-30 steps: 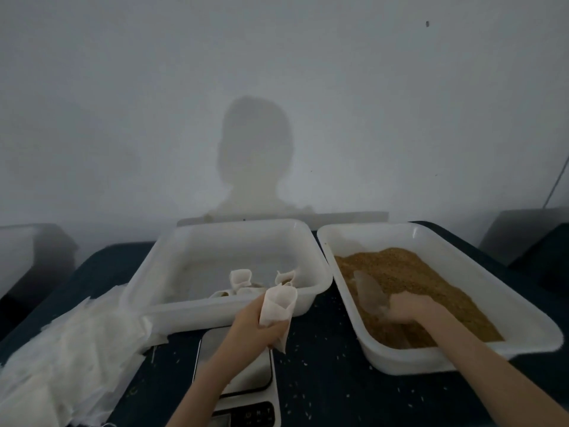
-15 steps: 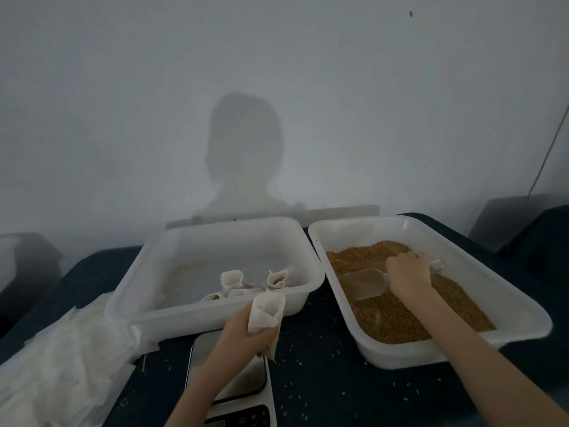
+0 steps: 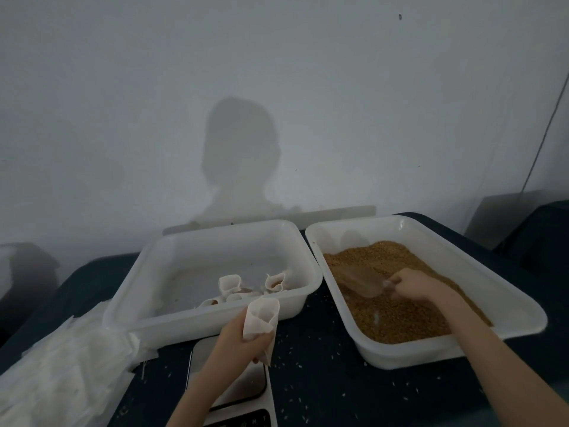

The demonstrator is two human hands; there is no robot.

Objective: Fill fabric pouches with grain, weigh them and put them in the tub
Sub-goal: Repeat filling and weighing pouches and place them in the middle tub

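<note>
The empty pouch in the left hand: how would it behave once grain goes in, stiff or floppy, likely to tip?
The pouch looks like thin, soft fabric, creased where the left hand grips it, so probably floppy and very light. Its mouth gapes only while held; unsupported it would likely sag. The filled pouches in the tub lean on one another, suggesting it tips easily.

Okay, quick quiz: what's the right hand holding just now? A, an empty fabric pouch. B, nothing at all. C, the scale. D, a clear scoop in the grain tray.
D: the right hand grips the handle of a clear scoop lying over the brown grain, while the left hand holds the open white pouch above the scale.
</note>
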